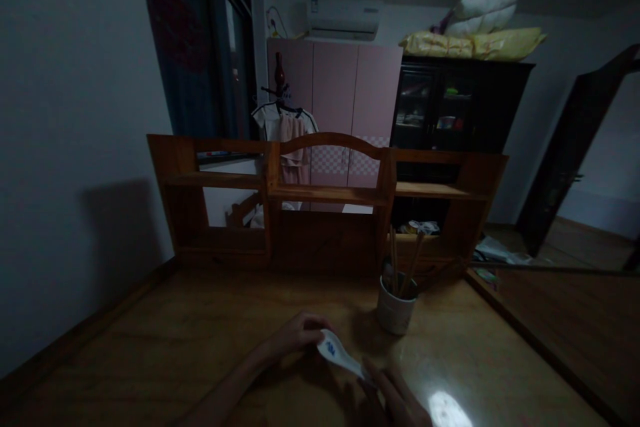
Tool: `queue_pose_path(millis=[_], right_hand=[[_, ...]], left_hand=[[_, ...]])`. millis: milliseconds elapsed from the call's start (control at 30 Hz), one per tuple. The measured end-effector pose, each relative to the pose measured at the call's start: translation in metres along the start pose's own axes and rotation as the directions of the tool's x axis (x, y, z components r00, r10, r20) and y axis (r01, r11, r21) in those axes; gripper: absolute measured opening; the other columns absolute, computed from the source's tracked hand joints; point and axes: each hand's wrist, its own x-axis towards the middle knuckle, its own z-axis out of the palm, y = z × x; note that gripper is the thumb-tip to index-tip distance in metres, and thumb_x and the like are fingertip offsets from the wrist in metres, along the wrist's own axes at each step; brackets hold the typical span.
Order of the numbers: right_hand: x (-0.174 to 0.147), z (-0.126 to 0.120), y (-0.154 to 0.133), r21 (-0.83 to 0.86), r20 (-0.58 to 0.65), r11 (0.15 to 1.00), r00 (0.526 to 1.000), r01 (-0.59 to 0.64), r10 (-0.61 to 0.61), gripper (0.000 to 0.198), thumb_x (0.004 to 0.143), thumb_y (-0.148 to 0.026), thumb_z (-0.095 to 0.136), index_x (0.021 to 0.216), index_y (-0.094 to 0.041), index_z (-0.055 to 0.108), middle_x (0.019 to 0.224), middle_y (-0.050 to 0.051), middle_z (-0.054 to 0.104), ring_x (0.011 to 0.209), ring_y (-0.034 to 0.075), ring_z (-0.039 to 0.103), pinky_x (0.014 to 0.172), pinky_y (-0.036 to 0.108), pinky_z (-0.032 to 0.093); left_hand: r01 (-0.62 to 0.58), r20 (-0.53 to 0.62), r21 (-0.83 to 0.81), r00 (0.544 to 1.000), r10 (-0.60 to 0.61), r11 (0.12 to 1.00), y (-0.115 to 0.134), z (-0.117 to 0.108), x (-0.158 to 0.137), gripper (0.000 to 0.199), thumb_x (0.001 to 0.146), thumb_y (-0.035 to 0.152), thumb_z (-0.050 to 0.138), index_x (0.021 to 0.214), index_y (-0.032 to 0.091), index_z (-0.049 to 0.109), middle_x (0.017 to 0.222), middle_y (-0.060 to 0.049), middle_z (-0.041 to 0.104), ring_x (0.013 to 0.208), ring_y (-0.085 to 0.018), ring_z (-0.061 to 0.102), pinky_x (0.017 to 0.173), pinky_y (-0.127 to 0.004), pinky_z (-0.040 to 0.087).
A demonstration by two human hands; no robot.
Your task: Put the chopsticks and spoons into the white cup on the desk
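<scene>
Between my two hands is a white soup spoon (340,355) with a blue pattern in its bowl. My left hand (303,333) is closed at the bowl end, its fingers and thumb pinching the rim. At the handle end, my right hand (393,397) grips the spoon, its lower part dark and cut off by the frame edge. Just beyond the right hand stands a light-coloured cup (395,310), upright on the wooden desk (225,320), with chopsticks (411,263) and other utensils sticking out of it.
A wooden shelf unit (325,195) runs along the desk's far edge. On the left is a wall (75,147). A raised wooden edge (535,340) borders the desk on the right. Pink wardrobe doors (334,93) and a dark cabinet (500,107) stand further back.
</scene>
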Motion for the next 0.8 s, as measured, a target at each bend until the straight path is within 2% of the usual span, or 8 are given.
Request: queue_pose_path(millis=[200,333,500,600,700,800], right_hand=[[-0.003,0.003,-0.001,0.029,0.0,0.999,1.0,0.013,-0.013,0.046,0.103,-0.053,0.038,0.122,-0.023,0.069,0.098,0.012,0.069,0.062,0.021,0.07,0.048,0.02,0.055],[-0.004,0.002,-0.001,-0.027,0.038,1.0,0.999,0.01,-0.009,0.051,0.104,-0.054,0.032,0.12,-0.024,0.07,0.103,0.012,0.069,0.058,0.021,0.069,0.046,0.023,0.056],[0.0,-0.001,-0.005,-0.039,-0.02,0.999,1.0,0.002,-0.003,0.051,0.105,-0.053,0.03,0.117,-0.025,0.072,0.094,0.011,0.071,0.06,0.021,0.07,0.044,0.021,0.054],[0.0,-0.002,-0.004,-0.041,0.054,0.999,0.998,0.015,-0.012,0.052,0.105,-0.053,0.03,0.121,-0.023,0.069,0.097,0.012,0.07,0.059,0.021,0.069,0.041,0.021,0.051],[0.0,-0.001,-0.003,-0.013,0.094,1.0,0.996,0.013,-0.012,0.054,0.105,-0.053,0.028,0.124,-0.021,0.067,0.098,0.012,0.07,0.056,0.019,0.068,0.041,0.02,0.051],[-0.001,0.001,-0.003,-0.015,0.058,1.0,0.998,0.002,-0.001,0.057,0.105,-0.055,0.026,0.122,-0.021,0.068,0.097,0.012,0.07,0.05,0.017,0.066,0.039,0.02,0.05]], left_hand=[[-0.029,0.025,0.031,0.999,0.028,0.999,-0.004,-0.001,0.002,0.036,0.073,0.042,0.074,0.095,0.013,0.072,0.085,-0.007,0.071,0.074,-0.018,0.063,0.068,-0.026,0.046],[-0.007,0.034,0.032,0.999,0.006,0.999,0.001,0.001,-0.002,0.04,0.069,0.04,0.079,0.095,0.012,0.07,0.085,-0.006,0.07,0.076,-0.018,0.063,0.068,-0.026,0.046],[0.025,0.041,0.022,0.999,-0.026,0.999,0.008,0.005,-0.005,0.04,0.065,0.039,0.082,0.094,0.012,0.069,0.082,-0.004,0.069,0.075,-0.018,0.061,0.066,-0.025,0.044],[-0.001,0.037,0.032,0.999,0.0,0.999,0.01,0.006,-0.005,0.039,0.067,0.041,0.08,0.093,0.013,0.07,0.083,-0.003,0.069,0.076,-0.018,0.061,0.068,-0.025,0.044],[-0.006,0.026,0.031,1.0,0.005,0.999,0.007,0.004,-0.003,0.039,0.069,0.041,0.078,0.095,0.013,0.071,0.085,-0.005,0.07,0.079,-0.019,0.062,0.071,-0.027,0.045],[0.005,0.007,0.012,1.0,-0.005,1.0,-0.001,0.0,0.0,0.04,0.071,0.043,0.076,0.097,0.013,0.073,0.089,-0.007,0.072,0.082,-0.022,0.063,0.075,-0.03,0.046]])
